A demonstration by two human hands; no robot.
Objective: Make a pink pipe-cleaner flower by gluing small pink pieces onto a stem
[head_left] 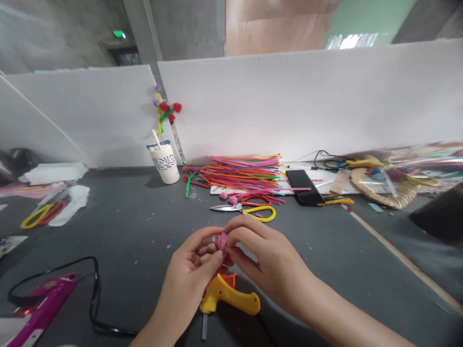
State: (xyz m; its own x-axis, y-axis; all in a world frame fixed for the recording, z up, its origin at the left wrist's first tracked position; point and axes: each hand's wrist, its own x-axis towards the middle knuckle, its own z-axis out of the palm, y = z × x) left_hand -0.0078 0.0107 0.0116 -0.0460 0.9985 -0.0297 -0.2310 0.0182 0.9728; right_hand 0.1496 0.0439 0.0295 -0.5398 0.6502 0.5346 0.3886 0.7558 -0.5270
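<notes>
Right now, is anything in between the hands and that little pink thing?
Nothing visible: left hand and right hand both touch the pink piece. The yellow glue gun lies on the near side, not between them.

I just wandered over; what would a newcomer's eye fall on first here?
Probably the small pink fuzzy bundle at the fingertips of the left hand and right hand, low in the middle. Just below sits a bright yellow plastic glue gun. Beyond the hands lies a heap of thin multicoloured pipe cleaners, with metal-bladed scissors in front.
</notes>
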